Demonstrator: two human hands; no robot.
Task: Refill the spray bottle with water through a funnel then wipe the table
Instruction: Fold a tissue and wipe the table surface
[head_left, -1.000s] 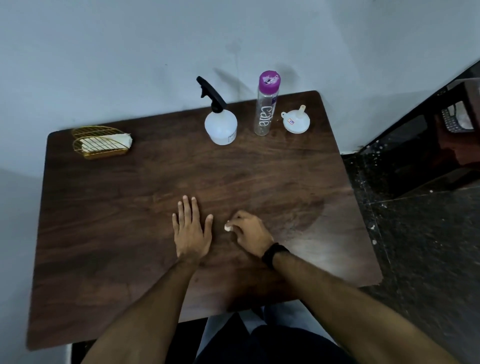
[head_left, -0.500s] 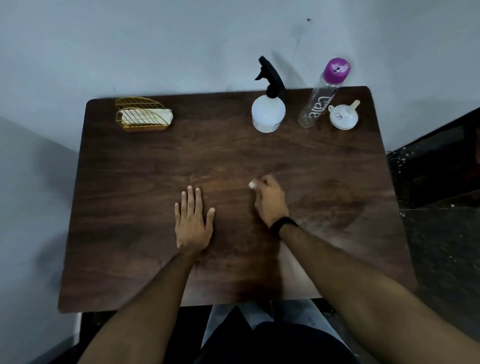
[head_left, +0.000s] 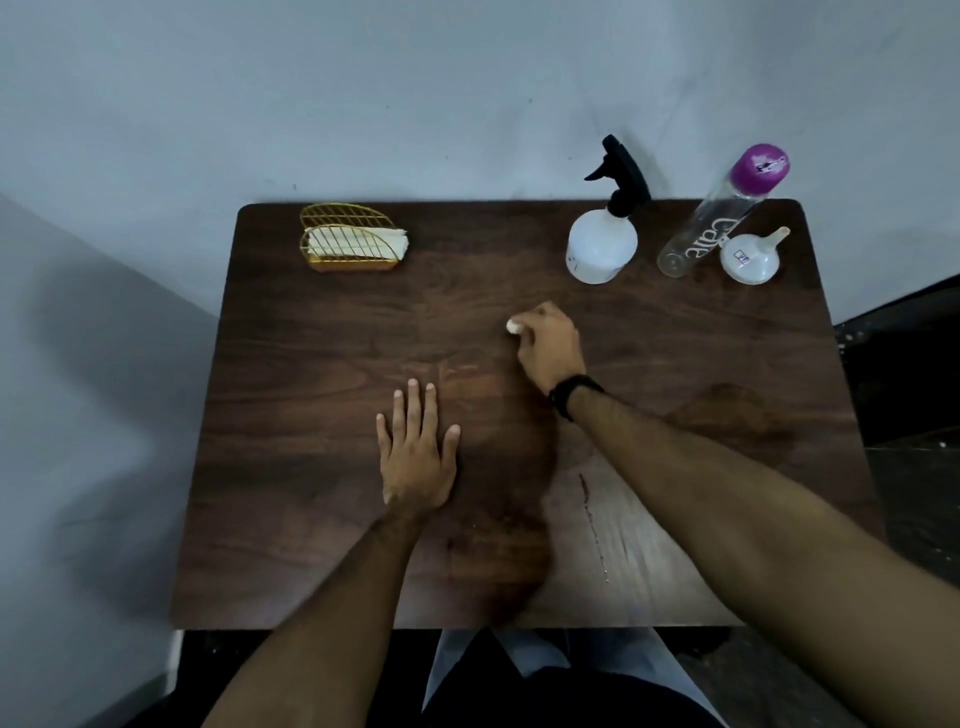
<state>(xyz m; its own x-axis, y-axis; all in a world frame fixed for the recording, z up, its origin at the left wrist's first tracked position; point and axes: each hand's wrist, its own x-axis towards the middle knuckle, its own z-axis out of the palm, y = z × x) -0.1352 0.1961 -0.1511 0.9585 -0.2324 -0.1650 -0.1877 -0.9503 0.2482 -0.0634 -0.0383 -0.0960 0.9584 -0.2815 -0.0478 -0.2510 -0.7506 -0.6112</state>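
— Curled around a small white wad (head_left: 513, 326), my right hand (head_left: 549, 345) is pressing it down onto the dark wooden table (head_left: 311, 415), a little past the middle of the top. Only a bit of the wad is peeking out by my fingertips, so I cannot tell whether it is tissue or cloth.

— And your other hand?

— My left hand (head_left: 417, 453) is lying flat on the wood with its fingers straight and slightly spread, holding nothing, nearer to me and well apart from the right one.

— Where is the spray bottle sitting?

— The white spray bottle (head_left: 602, 244) is standing upright near the far edge, to the right, with its black trigger head on. Just beside it, further right, a clear water bottle (head_left: 714, 228) with a purple cap is standing, and the white funnel (head_left: 750, 257) is resting mouth-down right next to that, spout pointing up.

— Anything else on the top?

— A gold wire napkin holder (head_left: 350, 236) with white napkins in it is sitting at the far left. A black band (head_left: 571, 392) is showing on my right wrist.
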